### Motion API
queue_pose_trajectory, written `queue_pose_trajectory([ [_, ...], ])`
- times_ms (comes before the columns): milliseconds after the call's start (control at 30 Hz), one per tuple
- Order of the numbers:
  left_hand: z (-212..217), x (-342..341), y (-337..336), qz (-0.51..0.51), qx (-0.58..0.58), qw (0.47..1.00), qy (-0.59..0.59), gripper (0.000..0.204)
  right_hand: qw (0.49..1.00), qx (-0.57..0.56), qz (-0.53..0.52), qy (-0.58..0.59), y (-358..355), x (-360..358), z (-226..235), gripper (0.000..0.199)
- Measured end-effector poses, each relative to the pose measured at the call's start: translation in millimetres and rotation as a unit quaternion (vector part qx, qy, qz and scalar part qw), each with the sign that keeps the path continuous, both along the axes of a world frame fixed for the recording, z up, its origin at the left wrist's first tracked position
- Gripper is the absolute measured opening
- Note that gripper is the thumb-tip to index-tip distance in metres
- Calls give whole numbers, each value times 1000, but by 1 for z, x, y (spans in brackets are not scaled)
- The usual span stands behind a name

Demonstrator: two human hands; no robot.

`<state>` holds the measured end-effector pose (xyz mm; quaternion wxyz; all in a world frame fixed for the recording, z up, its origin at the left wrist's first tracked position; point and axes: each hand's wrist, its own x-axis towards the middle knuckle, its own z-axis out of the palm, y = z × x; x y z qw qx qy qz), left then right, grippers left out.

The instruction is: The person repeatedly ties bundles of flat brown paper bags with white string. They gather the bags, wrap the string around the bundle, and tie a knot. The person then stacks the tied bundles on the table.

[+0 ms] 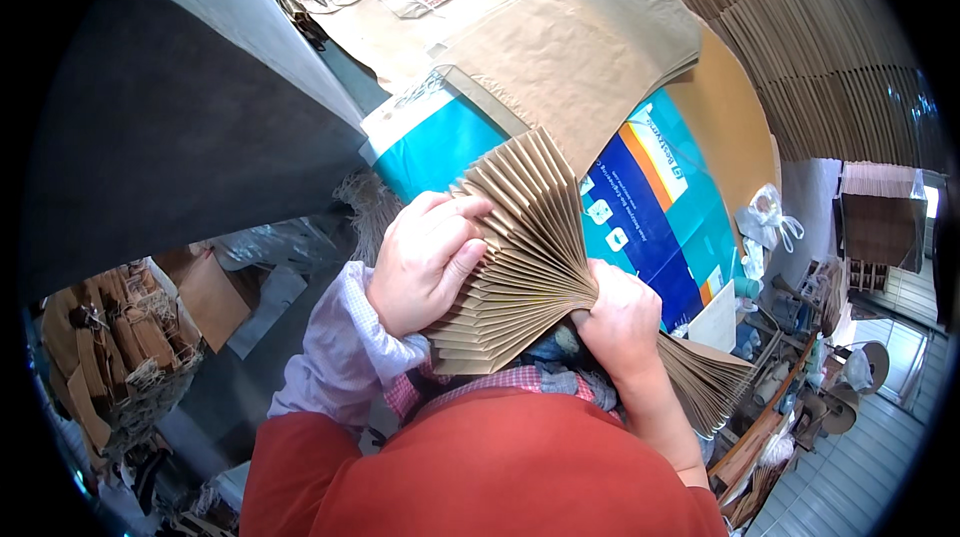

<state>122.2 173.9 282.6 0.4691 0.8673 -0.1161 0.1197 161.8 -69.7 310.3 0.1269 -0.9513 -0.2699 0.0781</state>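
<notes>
A thick bundle of brown paper bags (517, 267) is held in front of my body, its left end fanned out into many folded edges. My right hand (620, 322) is closed around the bundle's narrow middle, and the other end (700, 377) spreads out below my right forearm. My left hand (425, 262) is closed at the fan's left side, fingers bent and thumb against the bag edges. Beyond the bundle, a flat stack of brown paper bags (585, 47) lies over a teal and blue printed sack (650, 212) on a round-edged tan table (735, 102).
Tall stacks of brown bags (810, 47) rise at the far right. A dark panel (190, 137) stands on the left, above a heap of brown paper scraps (125, 337). A knotted clear plastic bag (768, 219) sits by the table's right edge, near a cluttered wooden shelf (765, 417).
</notes>
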Motion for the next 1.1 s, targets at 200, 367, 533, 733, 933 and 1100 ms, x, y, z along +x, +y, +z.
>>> queue_pose_trajectory([
  [200, 1, 9, 2, 13, -49, 998, 34, 23, 1000, 1, 2, -4, 0, 1, 1, 35],
  [367, 6, 14, -5, -5, -2, 999, 51, 33, 1000, -3, 1, 2, 1, 1, 2, 32],
  [533, 6, 21, -2, 1, 40, 999, -5, 26, 1000, -17, -11, 23, -2, 1, 0, 38],
  [733, 2, 34, 3, -62, 19, 998, -22, 16, 999, -10, -12, 35, -2, 0, 1, 40],
  [933, 5, 43, 8, -88, 30, 995, -26, 16, 1000, -1, 0, 9, -1, 0, 1, 31],
  [1100, 11, 51, 3, -89, 2, 996, 22, 30, 1000, -2, -6, 11, -3, -1, -3, 32],
])
